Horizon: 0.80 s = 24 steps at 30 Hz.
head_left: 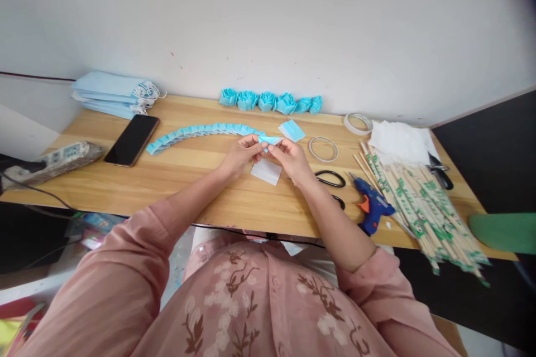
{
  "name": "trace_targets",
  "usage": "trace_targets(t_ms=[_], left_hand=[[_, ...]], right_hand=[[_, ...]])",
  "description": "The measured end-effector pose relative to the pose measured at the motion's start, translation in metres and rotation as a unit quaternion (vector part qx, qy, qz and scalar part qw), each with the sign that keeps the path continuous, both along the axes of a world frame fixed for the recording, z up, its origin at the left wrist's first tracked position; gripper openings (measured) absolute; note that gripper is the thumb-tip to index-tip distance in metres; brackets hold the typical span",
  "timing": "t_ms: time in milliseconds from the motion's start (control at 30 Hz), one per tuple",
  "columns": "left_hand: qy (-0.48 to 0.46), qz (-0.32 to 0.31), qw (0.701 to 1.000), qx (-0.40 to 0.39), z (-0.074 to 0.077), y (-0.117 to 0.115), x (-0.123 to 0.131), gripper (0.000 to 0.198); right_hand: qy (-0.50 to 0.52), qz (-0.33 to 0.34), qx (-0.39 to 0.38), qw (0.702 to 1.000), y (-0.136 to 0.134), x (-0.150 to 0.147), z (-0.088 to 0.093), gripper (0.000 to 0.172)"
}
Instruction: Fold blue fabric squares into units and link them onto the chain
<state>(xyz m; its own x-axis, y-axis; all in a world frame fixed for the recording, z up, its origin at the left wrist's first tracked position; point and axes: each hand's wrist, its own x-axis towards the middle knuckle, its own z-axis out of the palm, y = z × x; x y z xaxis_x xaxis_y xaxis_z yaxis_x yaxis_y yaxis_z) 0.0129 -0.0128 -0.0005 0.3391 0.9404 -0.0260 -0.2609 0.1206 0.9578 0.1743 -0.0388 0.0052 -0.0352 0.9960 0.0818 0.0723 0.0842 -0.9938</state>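
Between my two hands is a small folded piece of light-blue fabric [270, 139], held up over the middle of the table. My left hand [245, 153] pinches its left side, and my right hand [291, 157] pinches its right side. Just below them lies a whitish square piece [267, 172] on the wood. Behind my right hand rests a blue square piece [292, 130]. A long curved row of folded blue pieces [201, 130] stretches leftward from my left hand. Black-handled scissors [330, 179] lie partly hidden under my right forearm.
Several blue fabric flowers [267, 101] line the wall. Left are stacked face masks [111, 92], a phone [132, 140] and a power strip [62, 159]. Right are tape rolls [322, 149], a blue glue gun [372, 204], wrapped chopsticks [427, 212], white sheets [402, 142] and a green container [502, 232].
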Motion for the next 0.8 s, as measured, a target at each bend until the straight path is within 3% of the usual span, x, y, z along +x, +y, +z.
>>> trace_targets(t_ms=[533,800], left_hand=[[0.052,0.012,0.998,0.031,0.01,-0.003,-0.001,0.027],[-0.014,0.001,1.0,-0.025,0.008,-0.001,-0.002,0.036]], right_hand=[[-0.069,-0.074,0.066,0.993,-0.002,0.007,0.005,0.024],[-0.038,-0.15,0.085,0.984,0.004,0.02,0.011,0.028]])
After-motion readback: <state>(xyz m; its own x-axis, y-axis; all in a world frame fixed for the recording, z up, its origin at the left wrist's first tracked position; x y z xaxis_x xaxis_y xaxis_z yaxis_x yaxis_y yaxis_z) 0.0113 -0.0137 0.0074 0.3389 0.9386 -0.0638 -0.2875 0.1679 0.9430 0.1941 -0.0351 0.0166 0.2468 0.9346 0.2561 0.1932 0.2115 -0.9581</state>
